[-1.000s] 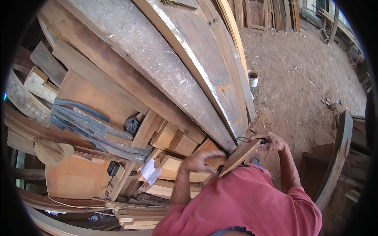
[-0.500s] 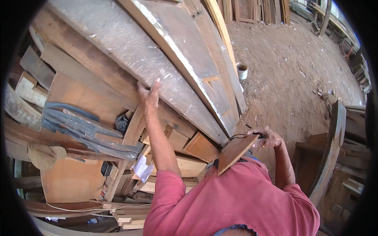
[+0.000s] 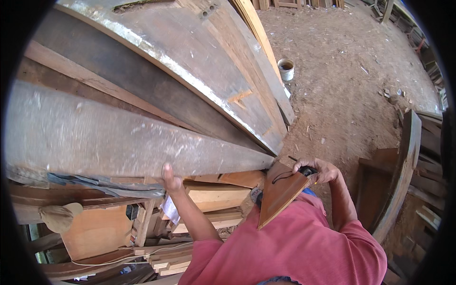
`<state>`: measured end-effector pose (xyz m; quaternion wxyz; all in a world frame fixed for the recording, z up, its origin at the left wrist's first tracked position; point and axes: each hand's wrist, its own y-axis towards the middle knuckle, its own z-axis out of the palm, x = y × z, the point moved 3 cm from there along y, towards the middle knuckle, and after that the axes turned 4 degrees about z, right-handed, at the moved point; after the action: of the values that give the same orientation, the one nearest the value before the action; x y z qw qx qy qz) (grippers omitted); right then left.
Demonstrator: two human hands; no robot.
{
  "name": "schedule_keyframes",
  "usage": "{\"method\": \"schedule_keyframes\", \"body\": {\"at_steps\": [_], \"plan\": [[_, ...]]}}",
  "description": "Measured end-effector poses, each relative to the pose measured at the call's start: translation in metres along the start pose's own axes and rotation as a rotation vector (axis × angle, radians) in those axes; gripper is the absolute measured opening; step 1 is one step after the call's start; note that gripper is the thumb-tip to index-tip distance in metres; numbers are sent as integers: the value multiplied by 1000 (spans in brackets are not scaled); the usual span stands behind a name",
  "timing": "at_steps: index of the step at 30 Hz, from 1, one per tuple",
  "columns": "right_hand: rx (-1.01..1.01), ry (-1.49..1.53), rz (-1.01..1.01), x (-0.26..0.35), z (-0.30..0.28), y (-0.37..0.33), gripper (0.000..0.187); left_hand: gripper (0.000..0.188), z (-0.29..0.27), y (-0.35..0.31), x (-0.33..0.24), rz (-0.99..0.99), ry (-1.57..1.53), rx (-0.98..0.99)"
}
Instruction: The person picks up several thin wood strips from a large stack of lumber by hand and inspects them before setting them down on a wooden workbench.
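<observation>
Long grey wooden plank with white scuffs (image 3: 109, 137) is at the person's left, its long axis running from the left rim of the view rightward, where its narrow-looking end comes near the right hand (image 3: 317, 170). Left hand (image 3: 172, 180) is the nearer one: it grasps the plank's lower edge, thumb on the face, other fingers hidden. Right hand is closed on a flat brown wooden panel (image 3: 282, 194). The plank looks worn and dull.

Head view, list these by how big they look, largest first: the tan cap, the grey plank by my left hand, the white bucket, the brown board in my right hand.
1. Grey plank
2. Brown board
3. Tan cap
4. White bucket
</observation>
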<state>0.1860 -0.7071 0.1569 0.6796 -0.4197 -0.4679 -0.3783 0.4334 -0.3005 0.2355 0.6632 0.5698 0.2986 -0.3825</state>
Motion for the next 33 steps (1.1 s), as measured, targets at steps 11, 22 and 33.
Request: {"method": "schedule_keyframes", "body": {"at_steps": [11, 22, 33], "plan": [[82, -116, -6, 8, -13, 14, 54, 73, -13, -51, -44, -181, -149, -78], [98, -85, 7, 1, -9, 17, 51, 77, -19, -56, -31, -112, -35, -195], [-146, -245, -104, 1, -2, 11, 47, 92, 67, -1, -44, 121, 384, -188]]}}
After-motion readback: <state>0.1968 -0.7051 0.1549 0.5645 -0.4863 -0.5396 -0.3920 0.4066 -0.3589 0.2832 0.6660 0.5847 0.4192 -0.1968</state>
